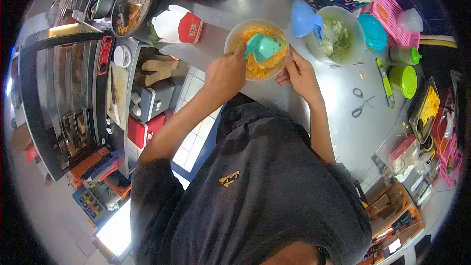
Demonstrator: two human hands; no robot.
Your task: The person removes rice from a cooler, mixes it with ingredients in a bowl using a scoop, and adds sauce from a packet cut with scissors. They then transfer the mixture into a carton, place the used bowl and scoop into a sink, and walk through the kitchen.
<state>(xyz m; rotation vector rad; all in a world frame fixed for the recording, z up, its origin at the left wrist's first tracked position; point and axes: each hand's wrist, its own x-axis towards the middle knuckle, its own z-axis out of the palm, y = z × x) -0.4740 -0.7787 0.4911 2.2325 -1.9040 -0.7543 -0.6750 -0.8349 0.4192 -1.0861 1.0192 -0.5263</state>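
A white plastic bowl (233,44) with orange, crumbly food (256,71) in it stands on the steel counter in front of me. My left hand (226,74) is closed around the handle of a teal plastic scoop (270,48), whose cup is inside the bowl over the food. My right hand (300,74) grips the bowl's right side, with the thumb near the rim and the fingers partly hidden under it. Just left of the bowl is an open red and white paper food box (189,27).
Right of the bowl stands a clear tub (360,37) of shredded greens and white pieces, a blue scoop (303,18) at its edge. Scissors (360,103), a green cutter (386,83) and a green-lidded jar (403,81) lie further right. A pan (142,7) of brown food is at upper left.
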